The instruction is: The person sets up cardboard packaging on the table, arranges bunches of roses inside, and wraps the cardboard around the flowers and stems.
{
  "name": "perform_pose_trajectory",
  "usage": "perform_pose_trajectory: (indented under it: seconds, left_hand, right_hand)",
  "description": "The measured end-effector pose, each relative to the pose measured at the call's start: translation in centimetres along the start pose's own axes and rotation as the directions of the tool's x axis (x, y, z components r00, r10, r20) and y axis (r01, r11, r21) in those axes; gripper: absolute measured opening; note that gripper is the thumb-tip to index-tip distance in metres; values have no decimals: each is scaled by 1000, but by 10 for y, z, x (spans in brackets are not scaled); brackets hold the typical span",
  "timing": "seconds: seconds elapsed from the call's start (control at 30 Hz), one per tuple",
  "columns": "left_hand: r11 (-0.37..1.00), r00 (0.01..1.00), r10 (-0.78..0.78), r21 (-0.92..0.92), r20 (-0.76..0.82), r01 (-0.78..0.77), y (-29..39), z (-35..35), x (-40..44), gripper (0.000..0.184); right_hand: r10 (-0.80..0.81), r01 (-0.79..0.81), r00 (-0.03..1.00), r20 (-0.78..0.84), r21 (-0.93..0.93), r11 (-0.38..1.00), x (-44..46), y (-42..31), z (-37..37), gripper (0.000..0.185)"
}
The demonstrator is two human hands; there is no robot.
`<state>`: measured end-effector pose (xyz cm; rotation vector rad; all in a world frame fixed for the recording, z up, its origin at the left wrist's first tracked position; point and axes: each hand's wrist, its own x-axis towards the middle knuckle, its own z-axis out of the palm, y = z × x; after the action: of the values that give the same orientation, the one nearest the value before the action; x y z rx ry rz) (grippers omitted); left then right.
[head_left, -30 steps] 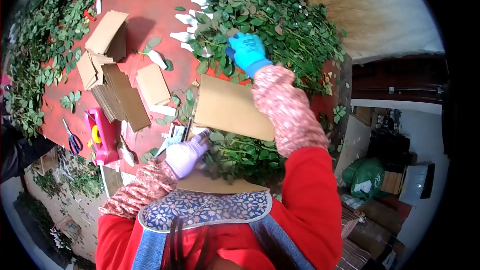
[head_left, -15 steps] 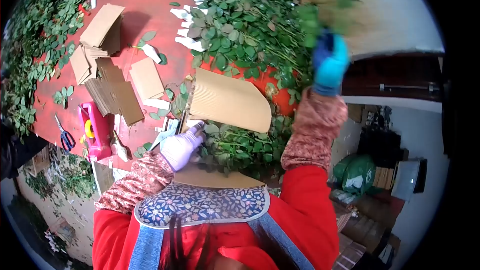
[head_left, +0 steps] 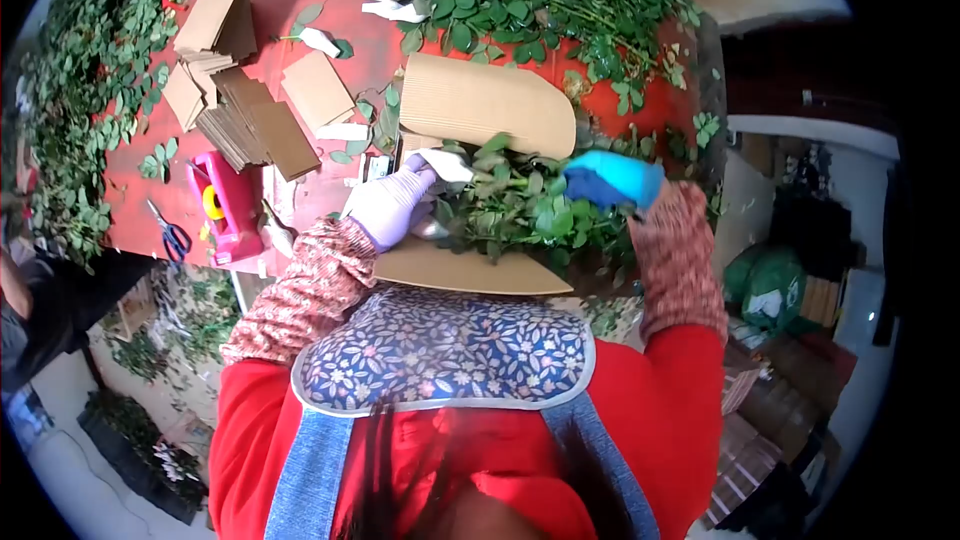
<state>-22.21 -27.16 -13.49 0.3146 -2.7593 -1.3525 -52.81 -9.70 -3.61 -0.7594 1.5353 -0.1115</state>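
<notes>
My left hand (head_left: 390, 202), in a lavender glove, is closed at the head of a rose whose bud has a white sleeve (head_left: 443, 164). My right hand (head_left: 612, 180), in a blue glove, is curled around the leafy stem end to the right; its fingertips are partly hidden. Between both hands lie green rose stems (head_left: 520, 205) over an open cardboard wrap. The ribbed flap (head_left: 485, 105) of this wrap stands beyond the stems, and its plain front edge (head_left: 470, 270) is close to my apron.
More roses (head_left: 540, 10) with white sleeves lie at the back. Cardboard pieces (head_left: 260, 120), a pink tape dispenser (head_left: 228, 210) and scissors (head_left: 172, 232) are on the left of the red table (head_left: 120, 220). Leafy stems (head_left: 80, 120) line the far left, where another person's arm (head_left: 15, 285) shows.
My right hand has come from the far right down to the stems over the cardboard wrap. A white-sleeved bud now shows at my left hand. The whole view has shifted.
</notes>
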Motion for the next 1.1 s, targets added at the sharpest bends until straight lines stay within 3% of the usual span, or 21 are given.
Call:
perform_pose_trajectory:
  seconds: [0.03,0.13,0.23,0.3,0.33,0.43,0.5,0.57,0.63,0.7,0.77,0.83,0.97,1.03,1.07,1.1]
  left_hand:
    - [995,997,-68,78,48,64,-1,-2,2,59]
    - [990,1000,27,135,-15,-25,4,-3,3,57]
    - [989,999,-12,151,31,7,11,-12,6,66]
    - [970,996,-32,243,84,11,15,-14,7,61]
    - [971,996,-31,237,80,12,13,-12,8,61]
    - [963,996,-1,269,86,-22,7,-8,8,54]
    - [966,995,-21,257,98,-5,10,-8,8,50]
    - [964,995,-20,264,95,-6,9,-8,8,50]
    - [962,995,-12,274,101,-16,7,-6,9,50]
    - [960,996,15,275,93,-40,3,-4,8,49]
    - [948,988,-42,319,149,-8,17,-11,11,48]
    - [964,992,-20,265,122,-14,9,-8,10,48]
    - [965,997,19,261,73,-38,3,-4,7,47]
    - [966,999,24,256,30,-31,5,-6,7,48]
    - [974,998,-47,222,49,35,8,-7,8,50]
    - [977,990,-115,191,80,98,8,-7,8,51]
  right_hand:
    - [-49,38,994,98,115,993,20,21,-16,30]
    - [-108,123,992,70,-272,954,75,73,-33,46]
    - [39,-53,998,-43,-391,919,82,54,-16,42]
    - [-283,155,914,-290,-394,906,74,59,-7,36]
    - [-279,151,916,-288,-398,905,63,54,0,36]
    - [-492,-32,653,-576,-670,742,4,14,24,23]
    - [-659,-114,434,-614,-763,636,-17,4,39,18]
    - [-601,78,533,-595,-673,735,-34,-19,60,18]
    - [-723,216,470,-506,-729,650,-28,-44,82,26]
    - [-753,230,465,-465,-758,610,14,-51,95,36]
    - [-647,4,585,-489,-796,606,76,-34,102,34]
    - [-600,-229,596,-534,-829,510,94,-32,105,32]
    - [-550,-240,631,-548,-811,533,86,-24,104,29]
    - [-555,-123,655,-513,-797,591,61,-28,95,26]
    - [-694,47,517,-502,-792,608,44,-34,94,25]
    - [-697,121,558,-451,-786,606,34,-43,93,21]
